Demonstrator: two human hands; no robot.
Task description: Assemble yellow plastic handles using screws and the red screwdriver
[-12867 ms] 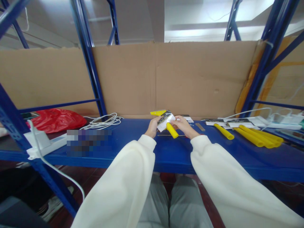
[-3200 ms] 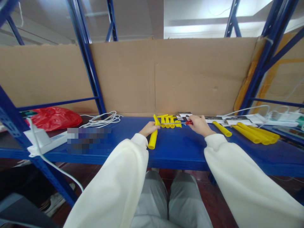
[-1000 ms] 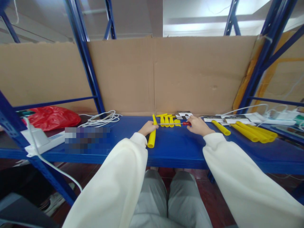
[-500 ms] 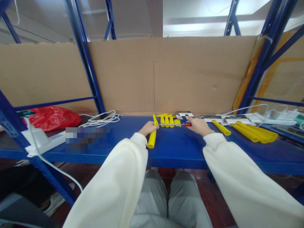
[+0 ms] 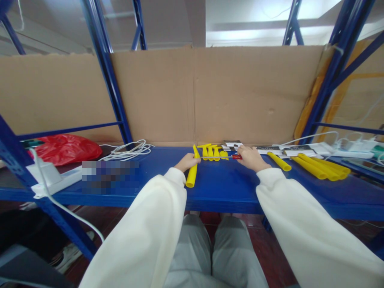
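Observation:
My left hand (image 5: 188, 161) is closed around a yellow tapered tube (image 5: 191, 176), which stands tilted with its wide end toward me. In my right hand (image 5: 252, 158) is a screwdriver (image 5: 237, 157) with a red handle. Its thin shaft runs level to the left, and its tip meets the yellow tube beside my left fingers. Behind the shaft lie several small yellow parts (image 5: 211, 152) in a row. Right of my right hand rests a single yellow tube (image 5: 279, 161), with several more yellow tubes (image 5: 321, 167) farther right.
Printed cards (image 5: 271, 150) lie along the back of the blue shelf (image 5: 222, 188), against a cardboard panel (image 5: 240, 96). To the left are a coiled white cable (image 5: 132, 151), a red plastic bag (image 5: 67, 149) and a white power strip (image 5: 60, 184). Blue posts (image 5: 112, 80) flank the workspace.
Both hands keep nearly the same places and holds. My right fingers have shifted slightly on the screwdriver handle.

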